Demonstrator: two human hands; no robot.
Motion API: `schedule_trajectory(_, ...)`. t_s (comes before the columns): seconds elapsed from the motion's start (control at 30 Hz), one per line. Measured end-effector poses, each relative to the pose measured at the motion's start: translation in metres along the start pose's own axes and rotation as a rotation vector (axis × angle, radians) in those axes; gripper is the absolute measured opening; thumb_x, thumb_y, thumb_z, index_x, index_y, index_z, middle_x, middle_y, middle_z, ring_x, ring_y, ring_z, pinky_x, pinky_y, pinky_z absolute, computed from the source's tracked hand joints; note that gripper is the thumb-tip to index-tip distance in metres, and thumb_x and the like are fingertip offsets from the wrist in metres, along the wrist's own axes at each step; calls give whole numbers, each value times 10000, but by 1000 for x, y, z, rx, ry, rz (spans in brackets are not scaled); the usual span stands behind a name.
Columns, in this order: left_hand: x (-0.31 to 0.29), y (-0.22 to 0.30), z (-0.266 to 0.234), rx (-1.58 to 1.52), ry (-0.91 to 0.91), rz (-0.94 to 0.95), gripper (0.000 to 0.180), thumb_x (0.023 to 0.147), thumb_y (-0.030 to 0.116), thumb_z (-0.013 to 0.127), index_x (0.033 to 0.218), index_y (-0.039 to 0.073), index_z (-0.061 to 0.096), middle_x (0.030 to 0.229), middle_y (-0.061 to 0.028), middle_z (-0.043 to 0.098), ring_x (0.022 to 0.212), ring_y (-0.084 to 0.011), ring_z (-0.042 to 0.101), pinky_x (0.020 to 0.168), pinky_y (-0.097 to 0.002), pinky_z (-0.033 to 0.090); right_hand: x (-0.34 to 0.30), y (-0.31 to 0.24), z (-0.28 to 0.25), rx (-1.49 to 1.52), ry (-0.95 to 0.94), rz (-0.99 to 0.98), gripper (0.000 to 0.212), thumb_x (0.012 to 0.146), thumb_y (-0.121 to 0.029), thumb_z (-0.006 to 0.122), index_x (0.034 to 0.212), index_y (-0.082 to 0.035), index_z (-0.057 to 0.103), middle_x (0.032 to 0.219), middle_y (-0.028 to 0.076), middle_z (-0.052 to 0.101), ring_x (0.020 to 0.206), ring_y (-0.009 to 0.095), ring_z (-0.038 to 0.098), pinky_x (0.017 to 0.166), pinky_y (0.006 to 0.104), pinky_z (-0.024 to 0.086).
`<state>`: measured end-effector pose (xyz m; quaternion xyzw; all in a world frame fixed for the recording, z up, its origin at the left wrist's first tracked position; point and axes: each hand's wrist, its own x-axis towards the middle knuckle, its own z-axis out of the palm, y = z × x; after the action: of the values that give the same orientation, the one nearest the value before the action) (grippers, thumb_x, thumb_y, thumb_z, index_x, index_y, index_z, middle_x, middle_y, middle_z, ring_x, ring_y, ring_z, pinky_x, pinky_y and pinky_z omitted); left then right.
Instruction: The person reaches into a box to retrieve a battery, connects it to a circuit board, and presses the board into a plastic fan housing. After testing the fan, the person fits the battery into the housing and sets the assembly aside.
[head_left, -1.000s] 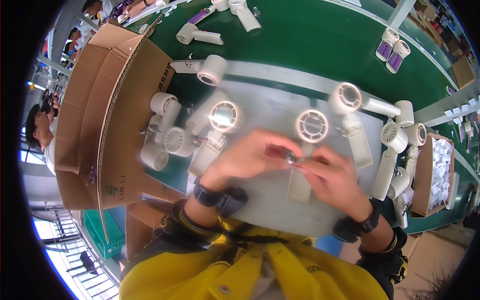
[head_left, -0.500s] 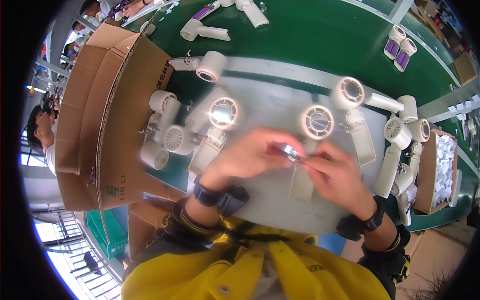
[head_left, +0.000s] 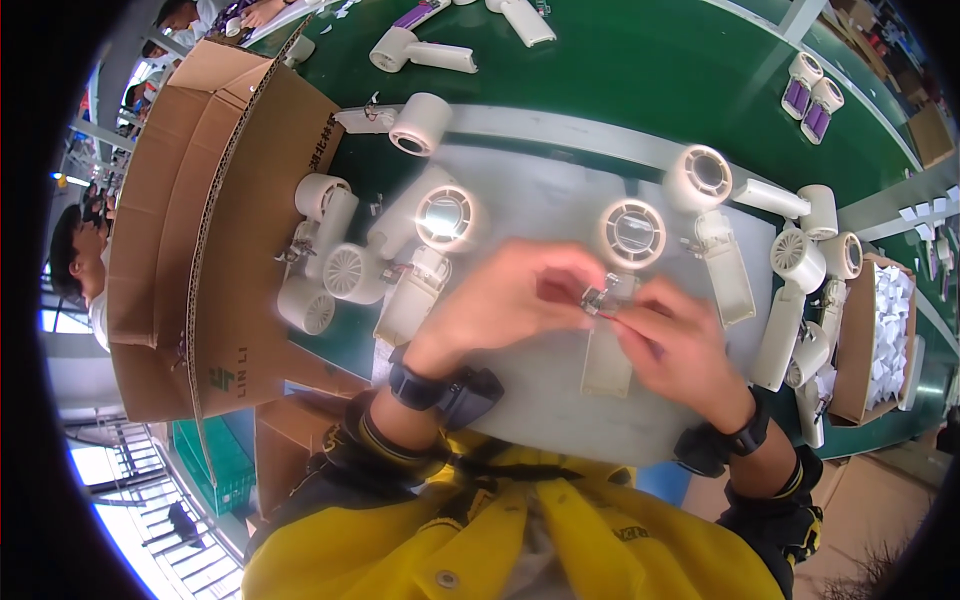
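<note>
Above the grey work mat (head_left: 480, 400), my left hand (head_left: 520, 295) pinches a small circuit board (head_left: 597, 298) between thumb and fingers. Close against it is my right hand (head_left: 672, 345), its fingertips pressed together on a thin reddish wire by the board. Beneath both hands lies a white handheld fan (head_left: 632, 234), round head away from me and handle toward me; my hands partly cover the handle. Other white fans flank it: one (head_left: 446, 217) to the left, another (head_left: 699, 177) to the right with its opened handle (head_left: 725, 265).
A tall cardboard box (head_left: 255, 220) stands at the left. More fans (head_left: 352, 272) crowd the mat's left side and others (head_left: 797, 257) its right. A small carton (head_left: 850, 350) at the right holds white paper pieces. Beyond a pale rail (head_left: 560, 130) runs a green belt (head_left: 620, 60) carrying fan parts.
My fingers have shifted slightly around the circuit board, which is turned and shows more plainly now. The whole view has moved a little; the fans lie as before.
</note>
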<state>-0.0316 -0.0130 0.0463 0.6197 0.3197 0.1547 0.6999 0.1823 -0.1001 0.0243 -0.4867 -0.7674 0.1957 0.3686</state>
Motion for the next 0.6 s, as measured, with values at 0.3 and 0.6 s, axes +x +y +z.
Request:
schedule_trajectory(0.3, 4, -4, 11, 196, 84, 224, 392, 774, -110, 660, 1144, 17, 682, 994, -68, 689, 932, -156, 671, 829, -291, 572, -1, -3, 6, -95, 112, 6, 243, 779, -104, 761, 989, -64, 645, 891, 47, 615, 587, 220, 611, 475, 332, 481)
schedule_trajectory(0.6, 3, 6, 18, 305, 124, 175, 391, 762, -99, 667, 1137, 10, 689, 1023, -99, 706, 892, -168, 694, 808, -308, 590, 2, -10, 3, -115, 152, 92, 359, 735, -107, 808, 1053, -81, 644, 979, 54, 633, 646, 218, 656, 483, 322, 511)
